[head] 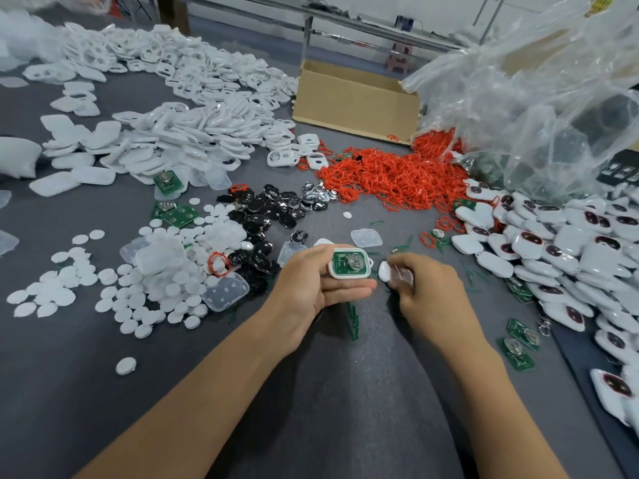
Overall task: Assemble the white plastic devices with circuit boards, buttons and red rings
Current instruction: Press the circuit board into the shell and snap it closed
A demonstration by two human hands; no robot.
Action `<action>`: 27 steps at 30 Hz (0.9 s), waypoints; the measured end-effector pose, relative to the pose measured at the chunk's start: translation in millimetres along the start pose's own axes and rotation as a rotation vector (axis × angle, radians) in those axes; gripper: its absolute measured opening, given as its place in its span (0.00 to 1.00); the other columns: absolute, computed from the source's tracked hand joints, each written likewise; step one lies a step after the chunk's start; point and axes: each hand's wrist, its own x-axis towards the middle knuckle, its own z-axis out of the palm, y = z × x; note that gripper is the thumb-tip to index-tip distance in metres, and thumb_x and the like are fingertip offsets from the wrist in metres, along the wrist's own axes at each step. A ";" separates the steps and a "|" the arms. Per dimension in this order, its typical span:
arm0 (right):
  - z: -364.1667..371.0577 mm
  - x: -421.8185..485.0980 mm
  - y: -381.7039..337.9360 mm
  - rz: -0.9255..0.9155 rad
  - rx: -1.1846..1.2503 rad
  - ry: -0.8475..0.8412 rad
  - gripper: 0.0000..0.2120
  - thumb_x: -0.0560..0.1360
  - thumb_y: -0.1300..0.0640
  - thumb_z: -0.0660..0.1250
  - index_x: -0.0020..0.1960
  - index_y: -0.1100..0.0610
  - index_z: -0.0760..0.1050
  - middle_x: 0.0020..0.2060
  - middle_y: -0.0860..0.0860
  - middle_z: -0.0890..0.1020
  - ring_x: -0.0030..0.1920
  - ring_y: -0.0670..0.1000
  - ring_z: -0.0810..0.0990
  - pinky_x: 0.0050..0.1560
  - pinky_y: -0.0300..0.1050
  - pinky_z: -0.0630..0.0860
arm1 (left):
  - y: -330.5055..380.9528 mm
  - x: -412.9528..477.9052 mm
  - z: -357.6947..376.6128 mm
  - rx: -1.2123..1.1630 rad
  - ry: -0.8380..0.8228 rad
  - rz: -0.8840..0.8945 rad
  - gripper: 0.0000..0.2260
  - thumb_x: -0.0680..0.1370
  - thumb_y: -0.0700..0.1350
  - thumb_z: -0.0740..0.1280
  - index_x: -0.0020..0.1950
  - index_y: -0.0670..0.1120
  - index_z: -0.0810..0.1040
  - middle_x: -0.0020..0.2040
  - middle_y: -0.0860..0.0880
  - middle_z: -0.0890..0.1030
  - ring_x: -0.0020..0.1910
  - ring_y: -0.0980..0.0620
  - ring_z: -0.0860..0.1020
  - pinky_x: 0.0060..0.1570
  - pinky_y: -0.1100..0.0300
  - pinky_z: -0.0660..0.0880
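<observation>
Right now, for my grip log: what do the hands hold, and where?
Left hand: white shell with circuit board, gripped at its left end, fingers beneath. Right hand: blurred white piece, pinched by its right side.

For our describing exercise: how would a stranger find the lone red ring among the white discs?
Start at the left hand, holding a device at the centre of the table. Just left of it, the white discs meet the black buttons. There lies the red ring, the only red thing among those white pieces.

Bright, even overhead light with soft shadows; wide-angle bending at edges, right hand (420, 285) motion-blurred.
</observation>
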 end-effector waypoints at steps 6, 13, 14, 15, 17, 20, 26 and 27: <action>-4.8 -2.5 -21.2 -0.306 0.284 0.250 0.05 0.72 0.59 0.71 0.48 0.55 0.82 0.45 0.46 0.83 0.46 0.46 0.78 0.50 0.36 0.71 | -0.7 2.2 0.7 0.024 0.001 0.001 0.16 0.84 0.40 0.53 0.53 0.35 0.78 0.41 0.37 0.84 0.35 0.44 0.84 0.37 0.55 0.83; -1.2 -4.0 -25.0 -0.330 0.179 0.186 0.05 0.71 0.59 0.74 0.47 0.56 0.83 0.45 0.49 0.83 0.47 0.55 0.80 0.49 0.52 0.76 | -2.1 3.1 1.4 0.069 -0.001 0.011 0.15 0.83 0.39 0.53 0.51 0.38 0.79 0.42 0.39 0.83 0.35 0.46 0.83 0.39 0.54 0.83; -1.8 -4.2 -25.0 -0.329 0.178 0.182 0.06 0.71 0.58 0.74 0.47 0.56 0.82 0.45 0.49 0.83 0.47 0.55 0.80 0.49 0.53 0.76 | -2.1 2.9 1.3 0.071 -0.002 0.011 0.15 0.83 0.39 0.53 0.50 0.38 0.79 0.41 0.39 0.83 0.35 0.46 0.83 0.39 0.54 0.83; -2.1 -4.6 -24.8 -0.329 0.172 0.176 0.06 0.71 0.58 0.74 0.48 0.56 0.82 0.46 0.49 0.83 0.47 0.55 0.80 0.49 0.53 0.76 | -2.3 2.8 1.3 0.073 -0.004 0.011 0.15 0.83 0.39 0.53 0.49 0.38 0.79 0.41 0.39 0.83 0.35 0.46 0.82 0.39 0.54 0.83; -2.4 -5.1 -24.5 -0.330 0.157 0.159 0.06 0.71 0.58 0.73 0.48 0.56 0.82 0.47 0.49 0.83 0.48 0.55 0.79 0.49 0.53 0.76 | -2.6 2.5 1.2 0.070 -0.006 0.013 0.15 0.83 0.39 0.54 0.48 0.38 0.80 0.40 0.39 0.83 0.34 0.46 0.82 0.39 0.54 0.83; -1.3 -5.2 -25.8 -0.328 0.141 0.137 0.05 0.72 0.60 0.72 0.48 0.57 0.80 0.47 0.48 0.81 0.48 0.55 0.77 0.48 0.53 0.75 | -2.4 2.1 0.9 0.071 -0.009 0.018 0.15 0.83 0.39 0.54 0.48 0.37 0.80 0.40 0.38 0.83 0.35 0.45 0.83 0.40 0.52 0.83; 0.4 -4.6 -26.8 -0.329 0.140 0.130 0.04 0.73 0.60 0.70 0.48 0.57 0.78 0.47 0.48 0.80 0.49 0.54 0.77 0.48 0.54 0.74 | -1.4 1.1 0.9 0.075 -0.006 0.013 0.15 0.83 0.39 0.54 0.50 0.36 0.80 0.43 0.37 0.83 0.36 0.45 0.82 0.40 0.53 0.83; 0.6 -4.8 -26.9 -0.331 0.138 0.130 0.04 0.73 0.60 0.70 0.48 0.57 0.78 0.47 0.48 0.80 0.49 0.54 0.77 0.48 0.54 0.75 | -1.3 1.1 1.1 0.077 -0.005 0.012 0.15 0.83 0.39 0.54 0.49 0.37 0.80 0.42 0.37 0.83 0.36 0.45 0.82 0.40 0.53 0.83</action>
